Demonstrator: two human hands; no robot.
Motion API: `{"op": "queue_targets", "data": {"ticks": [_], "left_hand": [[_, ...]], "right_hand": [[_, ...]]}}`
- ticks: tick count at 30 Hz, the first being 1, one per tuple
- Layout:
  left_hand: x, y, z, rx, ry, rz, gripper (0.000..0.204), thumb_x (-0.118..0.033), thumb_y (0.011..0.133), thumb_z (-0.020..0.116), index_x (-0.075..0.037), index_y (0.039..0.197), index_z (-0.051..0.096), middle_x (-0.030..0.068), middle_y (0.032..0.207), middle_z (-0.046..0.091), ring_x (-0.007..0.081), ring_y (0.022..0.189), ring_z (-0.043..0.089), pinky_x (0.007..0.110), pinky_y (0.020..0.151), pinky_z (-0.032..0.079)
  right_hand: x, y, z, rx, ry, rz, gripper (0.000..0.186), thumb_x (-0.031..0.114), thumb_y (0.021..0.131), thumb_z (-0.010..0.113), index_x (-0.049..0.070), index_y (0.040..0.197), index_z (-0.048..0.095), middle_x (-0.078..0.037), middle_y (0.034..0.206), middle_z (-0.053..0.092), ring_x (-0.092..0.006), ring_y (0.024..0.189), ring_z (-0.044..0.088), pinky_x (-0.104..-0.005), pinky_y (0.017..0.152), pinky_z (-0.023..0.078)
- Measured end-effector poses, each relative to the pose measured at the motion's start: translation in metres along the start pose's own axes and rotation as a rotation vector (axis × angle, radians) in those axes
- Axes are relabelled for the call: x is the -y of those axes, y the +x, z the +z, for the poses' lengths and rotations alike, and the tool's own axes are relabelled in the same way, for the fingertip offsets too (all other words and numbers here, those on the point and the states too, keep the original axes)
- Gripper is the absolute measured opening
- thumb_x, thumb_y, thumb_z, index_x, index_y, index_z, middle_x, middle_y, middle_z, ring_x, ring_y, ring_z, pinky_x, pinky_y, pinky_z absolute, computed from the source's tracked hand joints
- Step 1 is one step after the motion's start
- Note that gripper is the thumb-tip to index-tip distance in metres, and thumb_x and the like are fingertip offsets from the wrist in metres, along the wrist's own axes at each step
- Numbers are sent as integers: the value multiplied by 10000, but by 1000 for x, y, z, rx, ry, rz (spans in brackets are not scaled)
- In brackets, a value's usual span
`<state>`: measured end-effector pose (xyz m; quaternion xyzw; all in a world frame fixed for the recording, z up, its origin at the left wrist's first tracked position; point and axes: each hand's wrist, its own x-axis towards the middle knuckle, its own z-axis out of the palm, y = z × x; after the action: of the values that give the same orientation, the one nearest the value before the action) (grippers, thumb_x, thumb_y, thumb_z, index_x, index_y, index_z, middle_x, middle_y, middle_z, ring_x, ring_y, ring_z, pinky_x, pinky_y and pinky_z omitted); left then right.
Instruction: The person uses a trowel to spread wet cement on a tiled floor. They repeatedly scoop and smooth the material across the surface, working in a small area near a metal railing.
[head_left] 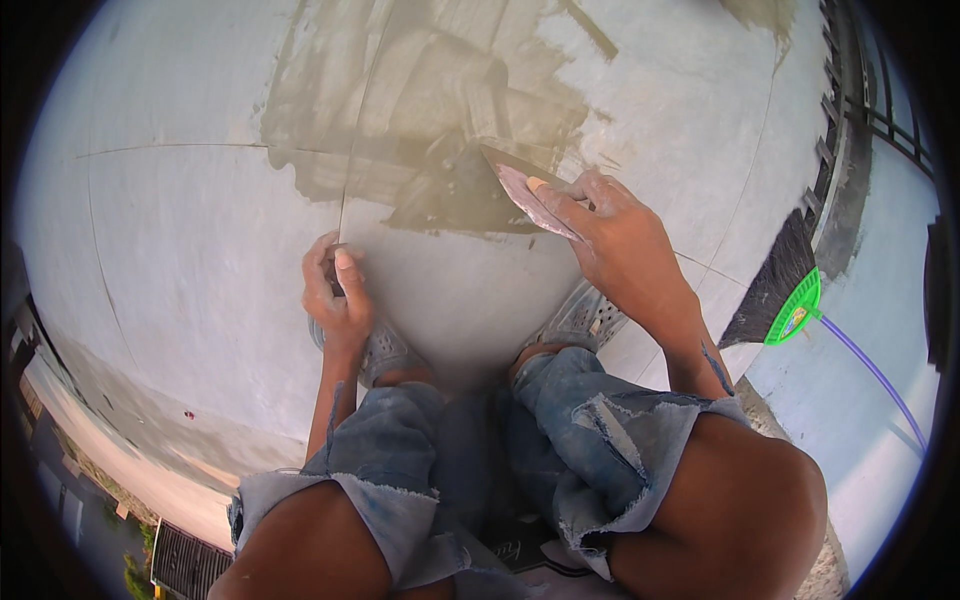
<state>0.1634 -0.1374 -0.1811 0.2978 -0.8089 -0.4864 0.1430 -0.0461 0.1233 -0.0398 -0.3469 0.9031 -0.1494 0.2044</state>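
My right hand (612,232) grips a flat putty scraper (535,198) smeared with pale residue, thumb along its face. The blade's tip points up and left over the lower right part of a wet, olive-grey smeared patch (440,165) on the pale floor. Whether its edge touches the floor is hard to see. Left of that, just below the patch, my left hand (336,285) is closed, thumb against curled fingers. A small dark bit (341,249) shows at its fingertips, too little to name. Pale dust coats the fingers of both hands.
Thin joint lines (343,200) cross the pale floor (190,260). My feet in grey clogs (578,318) stand close below the patch. A broom with black bristles and a green head (797,308) leans at the right by a pale blue wall (850,400). Another smear (762,14) lies top right.
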Motion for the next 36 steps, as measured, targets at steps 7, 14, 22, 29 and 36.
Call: {"op": "queue_targets", "data": {"ticks": [7,14,22,29,36], "left_hand": [[-3,3,-6,-53,-14,-95,393,-293,1130,575,27,1356,602,77,929,736,92,666,569,246,630,480],[-6,5,-3,-66,-5,-98,409,-324,1140,554,24,1350,600,74,918,730,86,654,539,250,630,466],[-4,4,-5,-68,2,-110,390,-300,1143,549,22,1359,593,69,907,722,83,658,536,249,630,460],[-3,3,-4,-89,-25,-136,376,-279,1141,546,20,1363,594,71,911,732,87,663,550,248,637,468],[-1,-1,-3,-29,85,-28,371,-274,1137,554,6,1376,602,72,934,749,101,688,597,261,652,495]], "right_hand": [[5,5,-13,39,14,-13,578,-28,886,638,153,1435,667,-149,1145,660,-340,1039,669,-435,793,604],[49,3,1,103,-22,-274,644,-33,812,695,-27,1448,596,-160,1246,644,-336,966,689,-405,776,606],[68,-26,74,96,-197,-579,594,133,860,661,-56,1419,602,-216,1460,604,-244,902,648,-341,723,589],[46,-24,57,106,-293,-421,690,120,811,687,-72,1463,569,-244,1467,589,-280,1008,675,-362,821,607],[49,-23,53,139,-242,-455,754,92,791,698,-72,1505,521,-228,1454,564,-304,1055,688,-391,896,605]]}}
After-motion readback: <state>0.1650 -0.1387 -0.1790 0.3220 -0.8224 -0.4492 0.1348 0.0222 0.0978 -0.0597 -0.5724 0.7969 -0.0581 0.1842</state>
